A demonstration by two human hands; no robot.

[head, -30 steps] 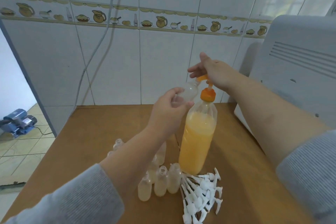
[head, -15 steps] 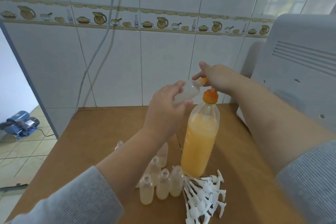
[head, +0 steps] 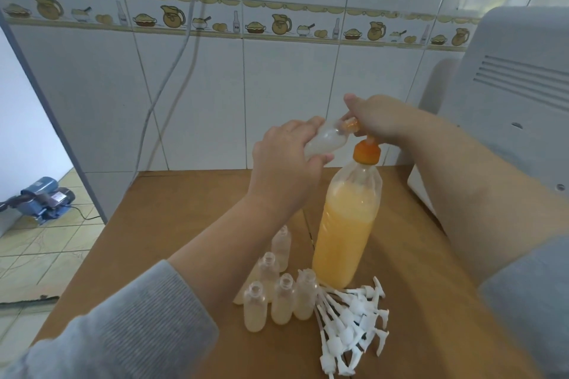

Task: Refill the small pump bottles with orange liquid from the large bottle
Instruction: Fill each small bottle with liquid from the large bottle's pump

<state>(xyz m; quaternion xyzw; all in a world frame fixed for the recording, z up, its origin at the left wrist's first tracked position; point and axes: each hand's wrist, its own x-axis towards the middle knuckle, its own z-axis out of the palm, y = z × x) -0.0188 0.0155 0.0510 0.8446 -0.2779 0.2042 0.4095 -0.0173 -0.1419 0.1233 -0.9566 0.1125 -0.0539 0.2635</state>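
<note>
Fingers of the left hand point(head: 284, 160) wrap a small bottle point(head: 323, 143), tilted, mouth at the orange pump point(head: 365, 149) of the large bottle point(head: 346, 231) at table point(head: 160, 224) centre. Right hand point(head: 374, 118) presses the pump; its fingertips are hidden. Loose caps point(head: 351, 323) at five o'clock.

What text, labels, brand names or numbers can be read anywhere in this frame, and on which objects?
None can be read.
Large bottle of orange liquid: no label shows.
Small bottles and white pump heads: no print shows.
Tile border: painted jugs and bottles; any marks on them too small to read.
Blue motor on the floor: a plate shows, too blurred to read.
Grey appliance: no lettering shows.
</note>
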